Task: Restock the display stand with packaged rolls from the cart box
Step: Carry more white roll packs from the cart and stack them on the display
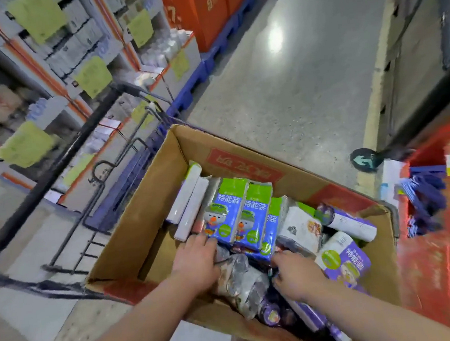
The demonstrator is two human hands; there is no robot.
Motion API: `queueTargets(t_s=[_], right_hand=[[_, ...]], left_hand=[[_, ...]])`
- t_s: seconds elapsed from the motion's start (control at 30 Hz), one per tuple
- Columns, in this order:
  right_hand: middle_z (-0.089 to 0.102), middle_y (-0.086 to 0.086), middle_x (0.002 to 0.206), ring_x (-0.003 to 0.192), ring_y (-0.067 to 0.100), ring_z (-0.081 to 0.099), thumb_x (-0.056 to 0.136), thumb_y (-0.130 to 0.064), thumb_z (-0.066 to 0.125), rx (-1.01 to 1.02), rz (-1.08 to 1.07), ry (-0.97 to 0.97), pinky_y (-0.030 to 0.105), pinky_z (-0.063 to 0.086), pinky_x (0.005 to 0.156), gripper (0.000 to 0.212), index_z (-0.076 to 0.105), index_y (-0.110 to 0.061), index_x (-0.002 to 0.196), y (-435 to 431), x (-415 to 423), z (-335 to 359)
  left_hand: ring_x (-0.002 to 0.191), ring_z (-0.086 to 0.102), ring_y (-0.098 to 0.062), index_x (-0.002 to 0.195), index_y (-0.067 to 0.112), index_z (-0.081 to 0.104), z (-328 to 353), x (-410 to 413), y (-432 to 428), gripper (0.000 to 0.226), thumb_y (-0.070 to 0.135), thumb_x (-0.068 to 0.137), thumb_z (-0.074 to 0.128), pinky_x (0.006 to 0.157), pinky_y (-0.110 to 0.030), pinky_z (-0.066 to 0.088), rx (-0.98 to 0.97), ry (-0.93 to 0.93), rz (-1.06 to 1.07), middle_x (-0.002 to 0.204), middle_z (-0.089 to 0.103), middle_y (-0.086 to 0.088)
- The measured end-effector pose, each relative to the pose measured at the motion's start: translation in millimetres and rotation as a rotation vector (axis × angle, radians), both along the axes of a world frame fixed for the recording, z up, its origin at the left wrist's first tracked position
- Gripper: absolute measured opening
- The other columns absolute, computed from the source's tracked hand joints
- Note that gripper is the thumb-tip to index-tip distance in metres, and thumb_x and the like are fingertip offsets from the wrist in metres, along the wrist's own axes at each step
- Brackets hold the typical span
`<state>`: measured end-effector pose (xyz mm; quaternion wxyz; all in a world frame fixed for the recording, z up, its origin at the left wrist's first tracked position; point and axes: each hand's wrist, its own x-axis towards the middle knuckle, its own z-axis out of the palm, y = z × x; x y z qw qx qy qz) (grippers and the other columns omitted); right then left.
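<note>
Motion blur smears the whole scene, so the print on the packs is hard to read and the grey shelving with yellow-green tags (47,77) at the left is a soft wash. Both hands reach into an open brown cardboard box (145,204) resting on a dark metal-framed cart (55,169). The left hand (196,265) lies at the lower edge of a row of upright blue-and-green plastic-wrapped roll packs (238,212) in the middle of the box; its fingers are tucked behind them, so I cannot tell their grip. The right hand (295,275) has its fingers curled down among purple-and-white packs (343,260) near the box's right wall, the tips hidden.
</note>
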<state>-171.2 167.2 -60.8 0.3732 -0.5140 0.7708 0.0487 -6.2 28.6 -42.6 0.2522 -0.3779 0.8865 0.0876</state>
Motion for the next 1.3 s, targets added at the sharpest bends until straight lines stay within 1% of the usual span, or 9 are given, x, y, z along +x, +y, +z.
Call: queueTargets(t_s=[0.1, 0.23, 0.4, 0.6, 0.73, 0.87, 0.97, 1.1, 1.3], right_hand=[[0.053, 0.01, 0.126, 0.116, 0.028, 0.054, 0.09, -0.03, 0.047, 0.042, -0.098, -0.055, 0.035, 0.045, 0.089, 0.033, 0.052, -0.015, 0.119, -11, 15, -13], [0.054, 0.013, 0.129, 0.119, 0.03, 0.053, 0.091, -0.026, 0.049, 0.143, -0.231, -0.13, 0.035, 0.045, 0.09, 0.036, 0.048, -0.01, 0.123, -24, 32, -32], [0.053, 0.013, 0.13, 0.121, 0.03, 0.052, 0.093, -0.039, 0.051, 0.251, -0.39, -0.162, 0.032, 0.043, 0.09, 0.046, 0.044, -0.007, 0.126, -31, 43, -45], [0.056, 0.01, 0.126, 0.117, 0.027, 0.055, 0.089, -0.052, 0.054, 0.296, -0.461, -0.182, 0.031, 0.044, 0.088, 0.054, 0.049, -0.008, 0.121, -37, 46, -49], [0.059, 0.009, 0.118, 0.112, 0.026, 0.057, 0.088, -0.046, 0.055, 0.306, -0.535, -0.201, 0.029, 0.043, 0.079, 0.039, 0.054, -0.012, 0.108, -39, 54, -48], [0.053, 0.005, 0.097, 0.094, 0.023, 0.056, 0.084, -0.041, 0.058, 0.265, -0.629, -0.232, 0.025, 0.038, 0.069, 0.031, 0.048, -0.013, 0.094, -34, 54, -40], [0.06, 0.007, 0.104, 0.097, 0.025, 0.058, 0.082, -0.038, 0.059, 0.212, -0.687, -0.213, 0.025, 0.038, 0.068, 0.033, 0.054, -0.012, 0.102, -29, 51, -31], [0.047, -0.002, 0.076, 0.081, 0.022, 0.05, 0.081, -0.038, 0.056, 0.167, -0.72, -0.168, 0.026, 0.033, 0.052, 0.027, 0.041, -0.017, 0.073, -16, 45, -18], [0.062, 0.003, 0.098, 0.09, 0.02, 0.058, 0.079, -0.04, 0.06, -0.004, -0.876, -0.179, 0.029, 0.044, 0.073, 0.034, 0.059, -0.014, 0.102, 19, 30, 14]], left_hand=[[0.126, 0.039, -0.027, 0.125, 0.016, 0.045, -16, -5, -20, 0.043, 0.03, 0.085, 0.052, 0.102, -0.037, 0.037, 0.029, -0.022, -0.106, 0.135, 0.042, -0.007], [0.126, 0.041, -0.029, 0.134, 0.012, 0.04, -30, -10, -36, 0.051, 0.024, 0.086, 0.052, 0.102, -0.038, 0.04, 0.039, 0.031, -0.166, 0.138, 0.04, -0.01], [0.118, 0.049, -0.029, 0.123, 0.012, 0.049, -32, -8, -47, 0.045, 0.028, 0.083, 0.06, 0.087, -0.04, 0.046, -0.009, 0.038, -0.211, 0.124, 0.05, -0.008], [0.117, 0.05, -0.026, 0.125, 0.015, 0.046, -32, -3, -53, 0.041, 0.037, 0.091, 0.05, 0.09, -0.036, 0.042, -0.071, -0.099, -0.378, 0.129, 0.048, -0.006], [0.117, 0.049, -0.029, 0.129, 0.011, 0.043, -31, 1, -54, 0.044, 0.034, 0.092, 0.052, 0.093, -0.038, 0.039, -0.081, -0.186, -0.494, 0.131, 0.045, -0.011], [0.118, 0.044, -0.032, 0.131, 0.008, 0.043, -33, 4, -51, 0.038, 0.014, 0.094, 0.043, 0.098, -0.04, 0.037, -0.141, -0.266, -0.601, 0.133, 0.04, -0.015], [0.121, 0.043, -0.03, 0.132, 0.011, 0.041, -32, 1, -52, 0.04, 0.013, 0.093, 0.044, 0.097, -0.038, 0.036, -0.135, -0.256, -0.568, 0.135, 0.039, -0.012], [0.119, 0.051, -0.024, 0.126, 0.02, 0.042, -20, -3, -49, 0.046, 0.033, 0.085, 0.056, 0.092, -0.036, 0.042, 0.027, -0.125, -0.344, 0.129, 0.051, -0.004], [0.097, 0.061, -0.026, 0.09, 0.022, 0.052, 3, -22, -35, 0.045, 0.058, 0.062, 0.055, 0.07, -0.029, 0.043, 0.32, 0.185, -0.051, 0.09, 0.059, 0.0]])
